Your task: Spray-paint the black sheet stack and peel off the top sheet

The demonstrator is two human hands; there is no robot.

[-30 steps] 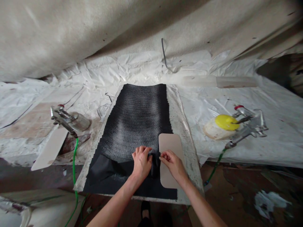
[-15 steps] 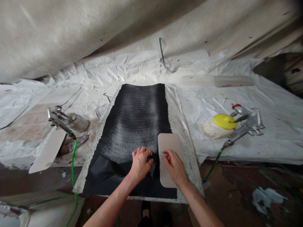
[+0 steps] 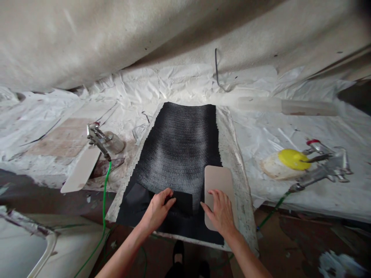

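A long black sheet point(image 3: 185, 143) with pale rows across its middle lies on a whitish, stained board point(image 3: 239, 170) before me. Near its front end a plain black flap point(image 3: 181, 204) is raised and folded over. My left hand point(image 3: 159, 204) pinches the top edge of that flap between thumb and fingers. On the sheet's right front edge lies a beige card point(image 3: 217, 177) with rounded corners. My right hand point(image 3: 220, 210) is over the card, thumb and fingers apart; whether it presses on the card I cannot tell.
A spray gun point(image 3: 97, 137) with a metal cup and green hose point(image 3: 106, 185) stands left. Another spray gun point(image 3: 327, 160) with a yellow-lidded cup point(image 3: 292, 159) is at right. A pale strip point(image 3: 81, 170) lies near the left gun. Plastic sheeting point(image 3: 174, 81) covers the bench.
The view has swung left, so the bench appears further right. My left hand has shifted left along the black flap. My right hand stays over the card, its thumb now stretched toward the sheet.
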